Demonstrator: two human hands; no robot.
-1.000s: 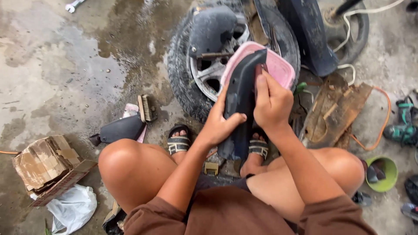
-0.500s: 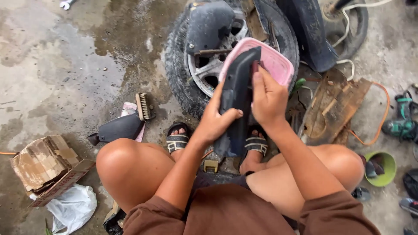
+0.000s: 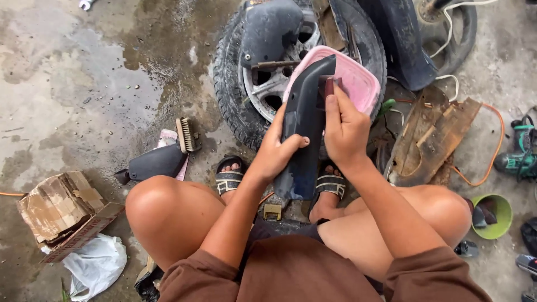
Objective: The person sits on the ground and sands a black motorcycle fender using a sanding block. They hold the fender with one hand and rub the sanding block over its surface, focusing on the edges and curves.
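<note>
Since the earlier frame our right hand point(image 3: 344, 131) has slid up the dark plastic panel point(image 3: 305, 128), fingers pressing a small dark pad point(image 3: 329, 85) flat near its far end. Our left hand point(image 3: 277, 151) grips the panel's left edge, thumb across the front. Panel stands upright between our knees, leaning on the pink basin point(image 3: 355, 78) and the tyre point(image 3: 238, 95). Brush point(image 3: 184, 134) lies at left.
</note>
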